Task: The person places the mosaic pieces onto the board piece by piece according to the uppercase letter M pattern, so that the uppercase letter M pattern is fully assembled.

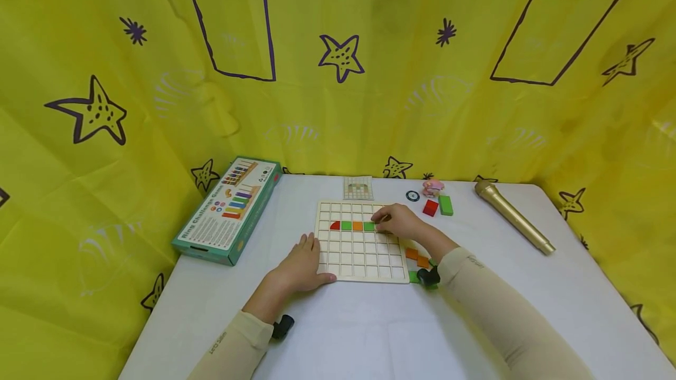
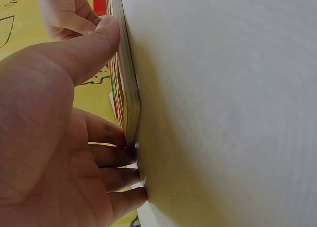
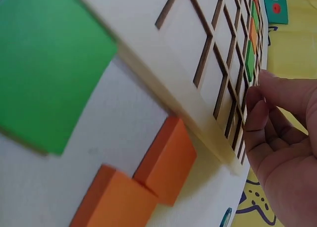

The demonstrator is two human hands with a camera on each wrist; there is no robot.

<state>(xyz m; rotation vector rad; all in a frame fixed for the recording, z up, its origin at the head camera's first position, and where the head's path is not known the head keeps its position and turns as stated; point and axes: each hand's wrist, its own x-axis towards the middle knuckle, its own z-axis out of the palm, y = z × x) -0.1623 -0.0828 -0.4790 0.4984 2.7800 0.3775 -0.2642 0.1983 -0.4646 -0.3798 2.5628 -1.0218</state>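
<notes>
A pale gridded board (image 1: 364,257) lies on the white table. One row of it carries a red rounded piece (image 1: 335,226), a green tile (image 1: 345,226), an orange tile (image 1: 358,226) and another green tile (image 1: 369,226). My left hand (image 1: 301,263) rests at the board's near left corner, thumb on the front edge and fingers along the left side. My right hand (image 1: 399,221) is over the board at the right end of that row, thumb and fingertips bent together beside the last green tile; I cannot tell whether they pinch a piece.
Loose orange tiles (image 3: 166,162) and green tiles (image 3: 49,64) lie by the board's right edge. Behind it are a pattern card (image 1: 358,187), a round disc (image 1: 412,196), a pink toy (image 1: 433,187), red blocks (image 1: 430,207) and a green block (image 1: 446,205). A game box (image 1: 227,210) lies left, a gold microphone (image 1: 514,219) right.
</notes>
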